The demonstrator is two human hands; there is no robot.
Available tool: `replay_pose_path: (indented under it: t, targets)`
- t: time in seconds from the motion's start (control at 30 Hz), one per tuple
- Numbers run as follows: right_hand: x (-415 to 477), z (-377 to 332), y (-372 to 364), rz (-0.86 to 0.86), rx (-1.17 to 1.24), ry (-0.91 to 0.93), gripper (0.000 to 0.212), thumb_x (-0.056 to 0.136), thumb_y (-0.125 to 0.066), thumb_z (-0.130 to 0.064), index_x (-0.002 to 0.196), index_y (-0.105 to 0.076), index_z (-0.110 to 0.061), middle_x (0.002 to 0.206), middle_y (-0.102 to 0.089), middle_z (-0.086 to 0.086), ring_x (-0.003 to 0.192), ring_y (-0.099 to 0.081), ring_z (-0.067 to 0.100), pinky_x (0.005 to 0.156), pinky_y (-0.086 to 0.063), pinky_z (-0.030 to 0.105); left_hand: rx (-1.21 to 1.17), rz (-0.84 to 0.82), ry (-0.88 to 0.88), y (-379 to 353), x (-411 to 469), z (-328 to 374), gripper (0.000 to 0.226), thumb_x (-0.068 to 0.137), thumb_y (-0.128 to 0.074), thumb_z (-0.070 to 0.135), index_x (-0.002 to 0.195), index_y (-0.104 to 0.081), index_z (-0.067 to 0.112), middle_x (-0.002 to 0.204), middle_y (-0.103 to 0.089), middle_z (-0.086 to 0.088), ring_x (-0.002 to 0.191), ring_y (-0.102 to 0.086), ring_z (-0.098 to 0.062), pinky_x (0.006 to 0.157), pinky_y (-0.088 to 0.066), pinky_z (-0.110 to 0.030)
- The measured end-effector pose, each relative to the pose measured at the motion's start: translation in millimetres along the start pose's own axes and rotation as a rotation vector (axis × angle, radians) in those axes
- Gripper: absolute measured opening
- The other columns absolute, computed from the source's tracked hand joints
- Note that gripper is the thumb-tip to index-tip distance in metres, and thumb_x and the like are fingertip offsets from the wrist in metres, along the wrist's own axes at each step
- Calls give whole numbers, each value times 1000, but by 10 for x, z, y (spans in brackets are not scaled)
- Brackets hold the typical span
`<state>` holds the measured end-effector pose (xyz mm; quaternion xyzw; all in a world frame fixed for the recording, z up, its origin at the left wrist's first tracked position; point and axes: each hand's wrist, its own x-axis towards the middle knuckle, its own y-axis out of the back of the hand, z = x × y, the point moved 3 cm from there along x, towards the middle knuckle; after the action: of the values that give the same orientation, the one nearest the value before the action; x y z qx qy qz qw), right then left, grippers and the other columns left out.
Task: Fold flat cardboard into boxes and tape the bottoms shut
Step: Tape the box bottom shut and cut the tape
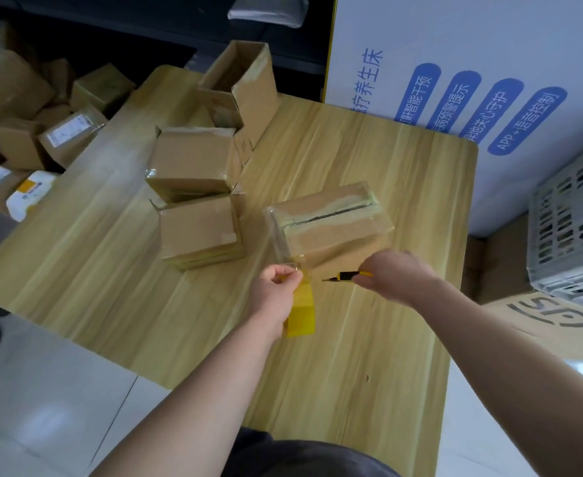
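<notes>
Tape is running from the near left corner of the box (pixel 331 225) down to the tape roll (pixel 301 315), and that short strip of tape (pixel 288 258) is what the coming cut is turning on. The left hand (pixel 273 292) is pinching the tape roll at its upper edge, fingers and thumb closed on it just where the strip is leaving, with the yellow roll hanging below the palm over the table (pixel 386 356). The right hand (pixel 398 277) is curling tight round the handle of a knife (pixel 348 275). The blade is pointing leftward, its tip sitting just beside the strip and, as far as I can judge, not yet touching it. So the strip is lying to the left of the blade, its length running away from the person toward the box, roughly crosswise to the knife. The right hand is the one placed to slice while the left is holding tension. The box is sitting bottom-up on the table just beyond both hands, its long side running left to right. A dark seam is showing along the middle of its upper face under a glossy, greenish-yellow band of tape that is wrapping over the left end. Sealing is looking nearly done, with only the cut left. Other boxes (pixel 193 163) are standing farther back on the left.
</notes>
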<state>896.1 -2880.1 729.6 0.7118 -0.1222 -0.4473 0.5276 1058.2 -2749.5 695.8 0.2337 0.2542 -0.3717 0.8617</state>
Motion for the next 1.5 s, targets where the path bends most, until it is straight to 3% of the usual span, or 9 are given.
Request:
replay_pose_path:
  t: [0.33, 0.4, 0.5, 0.57, 0.73, 1.0, 1.1, 1.23, 1.5]
  targets:
    - [-48, 3, -1168, -34, 424, -107, 37, 99, -44, -24, 136, -49, -23, 119, -49, 4, 102, -55, 25, 78, -50, 34, 55, 51, -65, 25, 41, -38, 20, 80, -76, 29, 74, -60, 20, 76, -58, 2, 69, -52, -16, 60, -40, -26]
    - [-83, -53, -1114, 175, 475, -108, 35, 98, -48, -19, 132, -55, -18, 121, -54, 6, 106, -57, 30, 77, -46, 32, 66, 56, -59, 25, 28, -50, 21, 80, -76, 30, 73, -59, 21, 76, -58, 3, 69, -52, -16, 61, -40, -26]
    - [-186, -132, -744, 791, 488, 22, 19, 89, -58, -12, 107, -65, -10, 100, -60, 10, 86, -58, 32, 72, -50, 37, 74, 64, -46, 20, 11, -43, 21, 81, -76, 32, 74, -59, 21, 79, -59, 2, 71, -54, -17, 64, -44, -29]
    - [-184, -188, -525, 954, 396, 82, 24, 89, -60, -16, 113, -62, -14, 112, -58, 12, 93, -53, 32, 83, -45, 41, 50, 58, -27, 23, 11, -39, 20, 81, -75, 33, 76, -60, 22, 82, -62, 0, 75, -57, -21, 71, -51, -35]
    - [60, -273, -241, 780, 282, 186, 47, 93, -59, -27, 138, -51, -17, 150, -39, 11, 142, -31, 32, 118, -20, 49, 171, 102, -61, 28, 22, -11, 16, 84, -71, 33, 76, -59, 26, 84, -62, 4, 75, -57, -18, 60, -44, -27]
    - [195, -212, -192, 741, 388, 158, 45, 93, -59, -23, 137, -53, -22, 151, -40, 5, 144, -28, 27, 120, -12, 42, 388, 151, -130, 106, -14, -72, 12, 81, -66, 20, 77, -55, 18, 75, -56, 4, 56, -47, -9, 48, -33, -23]
    - [192, -211, -186, 739, 391, 161, 45, 93, -59, -22, 138, -52, -23, 152, -39, 4, 144, -27, 26, 120, -11, 41, 399, 132, -232, 151, -40, -121, 19, 79, -69, 17, 74, -52, 25, 91, -60, 1, 65, -52, -13, 51, -33, -24]
    - [189, -196, -188, 739, 409, 182, 44, 94, -58, -24, 138, -52, -24, 152, -38, 3, 144, -26, 25, 120, -10, 40, 401, 101, -336, 247, -43, -226, 44, 73, -72, 6, 104, -51, 29, 101, -61, 7, 84, -59, -16, 67, -41, -26]
    - [270, 6, -108, 671, 493, 337, 40, 91, -58, -31, 129, -62, -22, 148, -44, 4, 141, -32, 25, 118, -9, 44, 1021, -197, -512, 168, -109, -655, 31, 84, -57, 1, 109, -54, 20, 113, -57, 3, 93, -58, -17, 67, -40, -28]
